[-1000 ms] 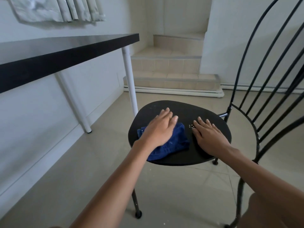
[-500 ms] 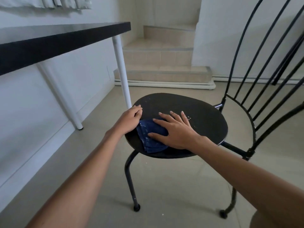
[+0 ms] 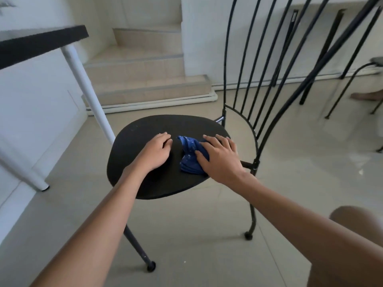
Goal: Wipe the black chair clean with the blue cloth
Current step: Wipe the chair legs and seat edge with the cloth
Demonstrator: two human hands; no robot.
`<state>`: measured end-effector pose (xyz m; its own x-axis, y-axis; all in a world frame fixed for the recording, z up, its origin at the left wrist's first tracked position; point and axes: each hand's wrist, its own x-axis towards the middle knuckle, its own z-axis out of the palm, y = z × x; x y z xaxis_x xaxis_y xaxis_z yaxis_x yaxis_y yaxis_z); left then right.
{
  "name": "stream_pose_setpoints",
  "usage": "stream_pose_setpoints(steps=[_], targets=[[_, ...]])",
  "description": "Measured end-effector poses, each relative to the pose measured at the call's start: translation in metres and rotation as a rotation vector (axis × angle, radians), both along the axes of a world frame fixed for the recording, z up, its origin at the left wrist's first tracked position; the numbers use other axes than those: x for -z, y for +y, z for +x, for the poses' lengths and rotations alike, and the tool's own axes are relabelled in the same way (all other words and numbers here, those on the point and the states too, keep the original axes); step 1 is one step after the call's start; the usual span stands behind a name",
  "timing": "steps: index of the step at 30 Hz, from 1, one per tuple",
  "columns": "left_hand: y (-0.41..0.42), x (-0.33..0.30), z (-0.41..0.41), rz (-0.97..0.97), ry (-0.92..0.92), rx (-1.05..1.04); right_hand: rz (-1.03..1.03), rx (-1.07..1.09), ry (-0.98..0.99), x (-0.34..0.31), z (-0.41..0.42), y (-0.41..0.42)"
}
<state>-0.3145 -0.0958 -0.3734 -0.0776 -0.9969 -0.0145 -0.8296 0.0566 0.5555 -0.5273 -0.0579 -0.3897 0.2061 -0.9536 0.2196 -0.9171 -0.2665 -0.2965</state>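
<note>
Wiping the black chair point(image 3: 145, 183) seat with the blue cloth point(image 3: 189, 156).
The right hand point(image 3: 219, 160) presses the bunched cloth flat, fingers point(image 3: 209, 139) spread wide; just left of it, the left hand point(image 3: 155, 154) rests on the bare seat with curled, empty fingers.

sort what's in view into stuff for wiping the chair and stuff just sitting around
For the job:
black chair
blue cloth
right hand pressing on the cloth
left hand resting on the seat

Just around:
table
steps
another chair
</note>
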Motion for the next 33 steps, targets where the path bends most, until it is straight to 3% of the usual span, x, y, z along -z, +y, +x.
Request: stream_pose_setpoints(steps=[5,9,16,19,22,28,33], targets=[[-0.012,0.007,-0.028,-0.006,-0.053,0.083,-0.145,0.07,-0.086,0.017,-0.028,0.012],[-0.012,0.014,-0.043,-0.09,-0.211,0.126,-0.286,0.103,-0.093,0.032,-0.037,0.017],[-0.009,0.016,-0.045,-0.127,-0.227,0.135,-0.572,-0.133,0.055,0.068,-0.067,0.048],[-0.009,0.014,-0.045,-0.118,-0.244,0.143,-0.573,-0.132,0.015,0.089,-0.078,0.069],[-0.009,0.015,-0.047,-0.113,-0.276,0.144,-0.518,0.002,-0.201,0.109,-0.083,0.09],[-0.017,0.02,-0.05,-0.087,-0.37,0.17,-0.398,0.517,-0.908,0.096,-0.076,0.09],[-0.02,0.02,-0.069,-0.034,-0.372,0.177,-0.43,0.605,-1.101,0.076,-0.073,0.069]])
